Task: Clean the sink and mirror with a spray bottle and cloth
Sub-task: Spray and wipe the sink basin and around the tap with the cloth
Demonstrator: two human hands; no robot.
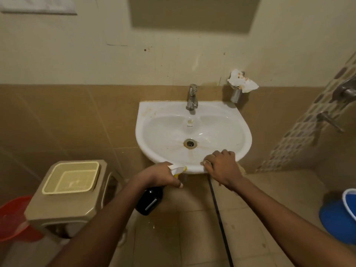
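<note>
A white wall-hung sink [247, 135] has brown stains around its drain [190, 143] and a chrome tap [192, 99] at the back. My left hand [161, 176] is shut on a dark spray bottle [150, 201]. Its white and yellow nozzle [178, 169] touches the sink's front rim. My right hand [221, 166] curls over the front rim to the right of the nozzle. A stained white cloth [242, 82] lies on a steel cup [236, 95] fixed to the wall right of the tap. The mirror [192, 12] hangs above the sink, dull and grey.
A beige stool [57, 209] with a cream basket [71, 178] on top stands at the left, a red bucket [11, 218] beside it. A blue bucket [341, 212] is on the floor at right. A thin black hose [217, 209] runs down under the sink. Shower fittings [344, 91] stick out at right.
</note>
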